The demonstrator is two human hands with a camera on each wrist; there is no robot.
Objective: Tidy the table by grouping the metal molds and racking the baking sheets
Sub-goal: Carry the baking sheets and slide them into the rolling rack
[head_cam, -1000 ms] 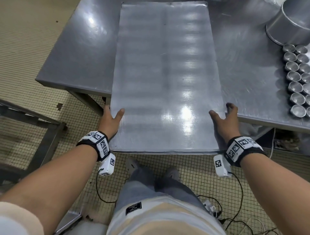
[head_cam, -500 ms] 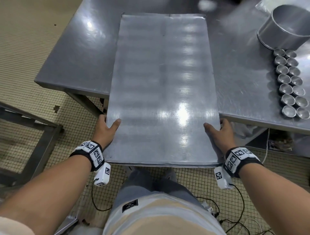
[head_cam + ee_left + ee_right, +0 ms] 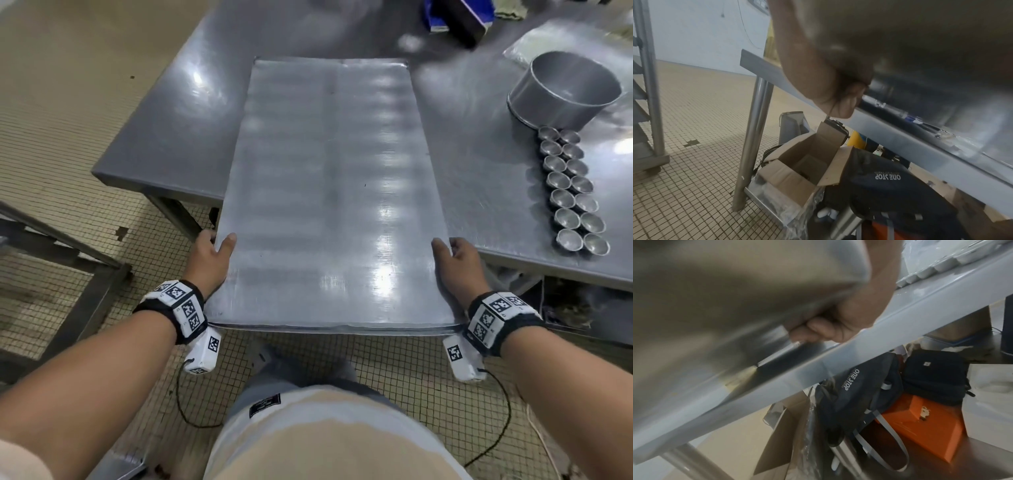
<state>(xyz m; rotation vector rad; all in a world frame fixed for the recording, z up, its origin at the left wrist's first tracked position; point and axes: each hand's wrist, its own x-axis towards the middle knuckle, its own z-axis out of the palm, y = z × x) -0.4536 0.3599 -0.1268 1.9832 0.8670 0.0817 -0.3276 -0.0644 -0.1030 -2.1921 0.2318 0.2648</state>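
Observation:
A large flat metal baking sheet [image 3: 329, 192] lies lengthwise on the steel table [image 3: 164, 137], its near end sticking out past the table's front edge. My left hand [image 3: 210, 258] grips its left edge, thumb on top and fingers curled beneath [image 3: 840, 104]. My right hand [image 3: 455, 263] grips the right edge the same way, fingers curled under the sheet [image 3: 818, 331]. Two rows of small round metal molds [image 3: 572, 190] stand on the table at the right, next to a large round tin [image 3: 565, 92].
A metal rack frame [image 3: 61, 260] stands on the tiled floor at my left. Under the table sit an open cardboard box [image 3: 803, 165], dark bags [image 3: 863, 389] and an orange case [image 3: 920, 423]. A blue and black box [image 3: 459, 15] lies at the table's far side.
Both hands have pulled the baking sheet toward me, so more of it overhangs the table's front edge. The view has drawn back, showing more of the far table.

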